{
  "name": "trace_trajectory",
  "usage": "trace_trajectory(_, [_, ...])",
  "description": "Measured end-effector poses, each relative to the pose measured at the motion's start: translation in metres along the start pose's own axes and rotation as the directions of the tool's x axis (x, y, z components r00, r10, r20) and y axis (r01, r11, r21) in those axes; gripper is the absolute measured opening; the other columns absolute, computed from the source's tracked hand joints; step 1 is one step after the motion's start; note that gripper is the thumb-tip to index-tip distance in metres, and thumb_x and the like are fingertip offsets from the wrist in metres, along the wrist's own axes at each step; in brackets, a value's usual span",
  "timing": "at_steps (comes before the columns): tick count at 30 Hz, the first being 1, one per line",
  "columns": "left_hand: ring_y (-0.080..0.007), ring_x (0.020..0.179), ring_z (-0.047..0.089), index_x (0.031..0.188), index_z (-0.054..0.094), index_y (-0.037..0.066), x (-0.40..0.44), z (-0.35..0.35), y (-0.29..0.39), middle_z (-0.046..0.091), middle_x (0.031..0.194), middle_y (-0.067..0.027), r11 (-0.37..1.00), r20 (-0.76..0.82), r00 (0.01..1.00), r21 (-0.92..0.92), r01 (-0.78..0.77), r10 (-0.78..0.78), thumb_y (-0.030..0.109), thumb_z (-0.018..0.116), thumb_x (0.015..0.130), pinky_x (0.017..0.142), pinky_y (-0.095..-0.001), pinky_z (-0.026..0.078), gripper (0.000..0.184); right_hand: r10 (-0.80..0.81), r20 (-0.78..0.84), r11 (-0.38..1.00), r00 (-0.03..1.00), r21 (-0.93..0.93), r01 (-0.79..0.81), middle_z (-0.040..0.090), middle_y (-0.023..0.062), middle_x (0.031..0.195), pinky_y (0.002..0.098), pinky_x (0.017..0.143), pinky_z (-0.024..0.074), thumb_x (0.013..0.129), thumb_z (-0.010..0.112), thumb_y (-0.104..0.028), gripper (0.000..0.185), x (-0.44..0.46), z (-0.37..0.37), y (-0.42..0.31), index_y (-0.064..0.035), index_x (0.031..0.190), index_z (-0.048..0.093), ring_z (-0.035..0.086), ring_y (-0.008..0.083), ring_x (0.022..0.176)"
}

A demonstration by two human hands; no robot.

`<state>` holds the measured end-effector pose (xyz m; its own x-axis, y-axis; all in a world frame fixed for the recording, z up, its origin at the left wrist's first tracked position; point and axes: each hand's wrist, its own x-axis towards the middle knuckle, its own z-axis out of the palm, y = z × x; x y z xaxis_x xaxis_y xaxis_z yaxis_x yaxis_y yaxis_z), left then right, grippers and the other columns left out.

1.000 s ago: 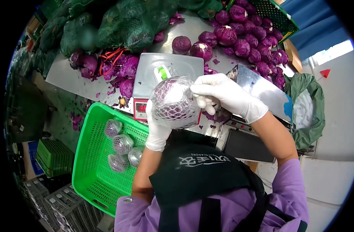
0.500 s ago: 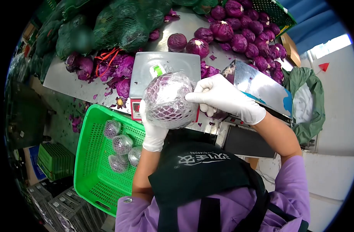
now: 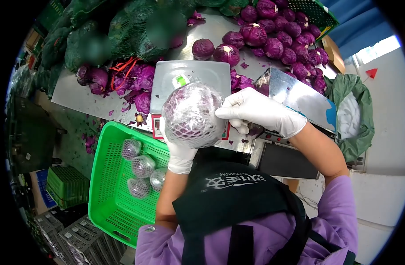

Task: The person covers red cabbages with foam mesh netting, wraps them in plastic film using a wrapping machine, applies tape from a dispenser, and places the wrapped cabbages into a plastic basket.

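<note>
A red cabbage (image 3: 192, 115), in white foam netting under clear plastic film, is held up in front of the scale's grey plate (image 3: 167, 79). My left hand (image 3: 178, 150), white-gloved, cups it from below and the left side. At the cabbage's right edge, my gloved right hand (image 3: 262, 111) has thumb and forefinger pinched together on the film, the other fingers curled under. A label with a green patch (image 3: 181, 81) shows just behind the cabbage, on the scale plate.
Below left, a green basket (image 3: 100, 176) contains several wrapped cabbages (image 3: 143, 166). Loose red cabbages (image 3: 273, 47) pile up at the back right. Green mesh sacks (image 3: 131, 33) stand back left. A metal box (image 3: 299, 97) and a dark flat plate (image 3: 287, 161) lie right.
The whole view has shifted slightly. Both hands keep their places on the wrapped cabbage, and the right fingers stay pinched at its right edge.
</note>
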<state>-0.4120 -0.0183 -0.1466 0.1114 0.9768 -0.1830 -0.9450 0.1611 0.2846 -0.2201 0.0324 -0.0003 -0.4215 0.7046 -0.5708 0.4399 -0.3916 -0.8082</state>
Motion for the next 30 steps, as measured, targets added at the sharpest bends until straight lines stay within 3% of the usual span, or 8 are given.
trace_trajectory(10, [-0.0394, 0.140, 0.031, 0.150, 0.031, 0.012, -0.008, -0.014, -0.016, 0.032, 0.152, -0.0191, 0.925, 0.022, 0.965, -0.280, 0.259, -0.263, 0.061, 0.033, 0.096, 0.115, -0.0572, 0.025, 0.072, 0.003, -0.254, 0.939, 0.967, -0.331, -0.090, 0.057, 0.0009, 0.058, 0.0251, 0.043, 0.0456, 0.080, 0.080, -0.035, 0.041, 0.005, 0.013, -0.008, -0.0065, 0.068, 0.054, 0.056, 0.0093, 0.048])
trace_trajectory(16, [-0.0350, 0.132, 0.044, 0.144, 0.038, 0.009, -0.019, -0.010, -0.014, 0.043, 0.144, -0.0167, 0.905, -0.033, 0.959, -0.343, 0.253, -0.281, 0.061, 0.035, 0.097, 0.110, -0.0540, 0.036, 0.070, -0.060, -0.138, 0.998, 0.989, 0.012, 0.062, 0.056, 0.0017, 0.057, 0.0244, 0.046, 0.0455, 0.083, 0.079, -0.028, 0.038, 0.016, 0.027, 0.013, -0.0079, 0.073, 0.048, 0.057, 0.0103, 0.048])
trace_trajectory(23, [-0.0324, 0.135, 0.040, 0.146, 0.038, 0.010, -0.068, -0.073, 0.023, 0.041, 0.147, -0.0125, 0.987, 0.021, 0.999, 0.150, -0.051, 0.048, 0.061, 0.029, 0.098, 0.113, -0.0533, 0.030, 0.070, -0.034, -0.047, 0.999, 0.998, -0.002, 0.034, 0.063, 0.0026, 0.066, 0.0218, 0.053, 0.0468, 0.092, 0.067, -0.017, 0.018, 0.031, 0.030, 0.076, -0.0036, 0.083, 0.060, 0.060, 0.0092, 0.057])
trace_trajectory(26, [-0.0331, 0.140, 0.035, 0.147, 0.039, 0.017, -0.122, -0.114, 0.078, 0.039, 0.151, -0.0104, 0.921, -0.144, 0.987, -0.370, -0.120, 0.071, 0.062, 0.026, 0.097, 0.115, -0.0576, 0.027, 0.068, -0.053, -0.121, 0.995, 0.991, 0.078, 0.063, 0.064, 0.0036, 0.070, 0.0231, 0.058, 0.0485, 0.094, 0.065, -0.018, 0.016, 0.027, 0.016, 0.129, -0.0029, 0.087, 0.062, 0.061, 0.0095, 0.060])
trace_trajectory(27, [-0.0333, 0.138, 0.037, 0.147, 0.038, 0.017, -0.141, -0.121, 0.087, 0.040, 0.150, -0.0109, 0.804, -0.060, 0.935, 0.531, -0.267, 0.350, 0.064, 0.028, 0.095, 0.112, -0.0577, 0.031, 0.071, -0.006, -0.151, 0.995, 0.988, 0.098, 0.021, 0.064, 0.0037, 0.072, 0.0242, 0.060, 0.0490, 0.095, 0.063, -0.019, 0.018, 0.020, 0.012, 0.135, -0.0021, 0.088, 0.062, 0.061, 0.0101, 0.062])
trace_trajectory(28, [-0.0317, 0.136, 0.041, 0.146, 0.038, 0.016, -0.162, -0.133, 0.101, 0.044, 0.147, -0.0105, 0.829, -0.128, 0.902, 0.462, -0.314, 0.413, 0.063, 0.035, 0.094, 0.110, -0.0573, 0.036, 0.070, 0.016, -0.171, 0.986, 0.985, 0.163, 0.012, 0.064, 0.0028, 0.072, 0.0233, 0.061, 0.0485, 0.096, 0.061, -0.020, 0.019, 0.014, 0.009, 0.142, -0.0023, 0.089, 0.063, 0.060, 0.0104, 0.061])
trace_trajectory(29, [-0.0289, 0.134, 0.044, 0.145, 0.037, 0.016, -0.174, -0.127, 0.109, 0.048, 0.142, -0.0094, 0.164, -0.001, 0.795, 0.979, -0.124, 0.607, 0.059, 0.041, 0.094, 0.108, -0.0548, 0.040, 0.067, 0.008, -0.186, 0.987, 0.983, 0.158, 0.022, 0.064, 0.0028, 0.072, 0.0232, 0.061, 0.0484, 0.096, 0.061, -0.020, 0.019, 0.007, 0.006, 0.148, -0.0023, 0.090, 0.063, 0.060, 0.0103, 0.062])
trace_trajectory(30, [-0.0274, 0.128, 0.050, 0.141, 0.043, 0.015, -0.200, -0.143, 0.119, 0.052, 0.139, -0.0088, 0.320, -0.112, 0.785, 0.941, -0.114, 0.609, 0.054, 0.046, 0.094, 0.106, -0.0511, 0.044, 0.061, 0.001, -0.205, 0.988, 0.979, 0.153, 0.031, 0.064, 0.0027, 0.073, 0.0231, 0.061, 0.0483, 0.096, 0.060, -0.020, 0.018, 0.002, 0.003, 0.152, -0.0024, 0.092, 0.064, 0.060, 0.0102, 0.062])
